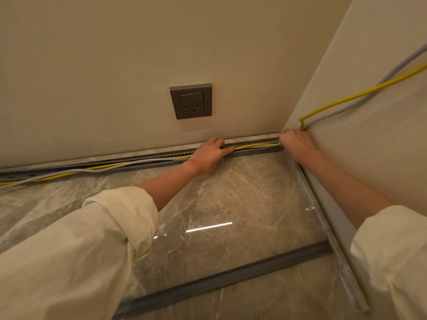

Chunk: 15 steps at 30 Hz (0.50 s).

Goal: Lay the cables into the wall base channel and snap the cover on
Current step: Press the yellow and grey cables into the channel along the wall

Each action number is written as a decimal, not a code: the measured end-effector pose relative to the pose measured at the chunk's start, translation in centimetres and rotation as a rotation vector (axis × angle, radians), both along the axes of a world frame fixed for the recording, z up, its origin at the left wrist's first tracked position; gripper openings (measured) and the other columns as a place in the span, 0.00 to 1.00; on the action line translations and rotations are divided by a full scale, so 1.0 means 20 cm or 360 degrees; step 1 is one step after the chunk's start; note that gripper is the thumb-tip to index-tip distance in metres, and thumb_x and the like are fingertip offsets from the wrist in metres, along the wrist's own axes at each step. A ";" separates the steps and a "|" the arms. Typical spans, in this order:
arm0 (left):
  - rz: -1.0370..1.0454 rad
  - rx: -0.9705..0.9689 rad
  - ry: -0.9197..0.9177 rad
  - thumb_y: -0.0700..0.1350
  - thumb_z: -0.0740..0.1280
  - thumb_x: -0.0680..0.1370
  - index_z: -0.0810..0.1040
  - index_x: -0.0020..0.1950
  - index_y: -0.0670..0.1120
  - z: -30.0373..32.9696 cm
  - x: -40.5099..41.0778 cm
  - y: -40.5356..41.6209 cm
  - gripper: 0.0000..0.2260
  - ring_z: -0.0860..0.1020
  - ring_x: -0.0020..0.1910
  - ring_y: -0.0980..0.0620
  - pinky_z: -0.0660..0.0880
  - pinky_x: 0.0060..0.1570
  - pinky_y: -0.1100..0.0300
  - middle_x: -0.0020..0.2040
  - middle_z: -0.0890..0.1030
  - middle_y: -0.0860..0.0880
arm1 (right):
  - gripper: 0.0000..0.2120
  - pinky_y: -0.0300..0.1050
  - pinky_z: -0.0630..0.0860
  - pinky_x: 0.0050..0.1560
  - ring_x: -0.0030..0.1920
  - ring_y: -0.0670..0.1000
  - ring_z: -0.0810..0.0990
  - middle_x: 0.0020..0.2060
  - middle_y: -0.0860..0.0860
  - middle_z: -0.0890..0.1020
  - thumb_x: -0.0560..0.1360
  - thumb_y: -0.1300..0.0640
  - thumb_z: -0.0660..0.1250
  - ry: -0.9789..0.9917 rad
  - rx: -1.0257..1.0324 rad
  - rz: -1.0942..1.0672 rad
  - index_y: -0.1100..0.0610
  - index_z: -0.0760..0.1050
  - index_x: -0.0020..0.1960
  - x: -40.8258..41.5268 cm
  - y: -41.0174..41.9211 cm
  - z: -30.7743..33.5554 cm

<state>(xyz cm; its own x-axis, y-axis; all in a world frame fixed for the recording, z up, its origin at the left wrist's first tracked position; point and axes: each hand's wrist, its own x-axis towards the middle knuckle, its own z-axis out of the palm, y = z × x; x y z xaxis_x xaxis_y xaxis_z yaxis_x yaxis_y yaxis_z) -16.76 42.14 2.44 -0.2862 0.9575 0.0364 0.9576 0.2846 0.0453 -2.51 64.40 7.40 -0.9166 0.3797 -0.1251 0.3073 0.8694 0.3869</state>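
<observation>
Head view: while both hands work low at the foot of the wall, the cables are only partly seated, so the step in hand is laying them in, not yet closing up
Left hand (208,155): palm down on the channel (254,151), fingers (227,150) flat and stretched out, pressing the cables rather than gripping anything
Right hand (294,143): curled into a loose fist in the corner where the two walls meet; the fingers are closed around the cables where they turn up out of the channel, though the fingertips themselves are hidden
Yellow cable (256,145): lies in the channel between the two hands, then leaves it at the corner and runs up along the right wall
Grey cable (111,166): beside the yellow one; to the left of the left hand both sag out of the channel toward the floor (231,192)
Cover (219,279): a long grey strip lying loose on the floor, well apart from the channel, nearer the person
Socket (191,101): on the wall above the left hand, nothing plugged in
Progress: early to middle, by my reading
Next move: likely slide the left hand leftward, pushing both cables down behind the toothed front edge; only then fetch the cover
Risk: a cable left proud would stop the cover from snapping shut
</observation>
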 end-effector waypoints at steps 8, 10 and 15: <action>0.0023 -0.0018 -0.0020 0.34 0.64 0.75 0.63 0.73 0.50 0.01 0.00 0.01 0.28 0.71 0.54 0.41 0.73 0.48 0.49 0.57 0.73 0.40 | 0.12 0.53 0.78 0.48 0.53 0.62 0.80 0.53 0.61 0.78 0.75 0.72 0.58 0.0088 -0.0083 -0.0092 0.65 0.77 0.53 -0.05 -0.03 -0.04; 0.0026 -0.0019 -0.0003 0.35 0.64 0.76 0.65 0.72 0.48 0.01 0.00 0.00 0.25 0.71 0.54 0.40 0.73 0.47 0.49 0.57 0.73 0.40 | 0.12 0.53 0.78 0.47 0.52 0.61 0.81 0.53 0.61 0.77 0.75 0.72 0.57 0.0094 -0.0065 -0.0060 0.65 0.77 0.53 -0.04 -0.05 -0.07; 0.0028 -0.0033 -0.0001 0.35 0.62 0.77 0.65 0.72 0.48 0.01 0.00 -0.01 0.25 0.71 0.55 0.40 0.73 0.48 0.48 0.58 0.73 0.39 | 0.13 0.54 0.78 0.46 0.51 0.62 0.80 0.55 0.61 0.75 0.73 0.74 0.58 0.0121 -0.0096 -0.0065 0.68 0.77 0.53 -0.01 -0.06 -0.11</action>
<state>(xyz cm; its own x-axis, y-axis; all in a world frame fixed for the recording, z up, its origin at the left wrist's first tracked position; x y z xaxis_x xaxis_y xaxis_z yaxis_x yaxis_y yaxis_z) -16.67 42.02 2.63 -0.3032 0.9528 0.0161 0.9524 0.3024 0.0397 -2.73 63.26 5.25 -0.9084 0.4106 -0.0794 0.3693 0.8766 0.3084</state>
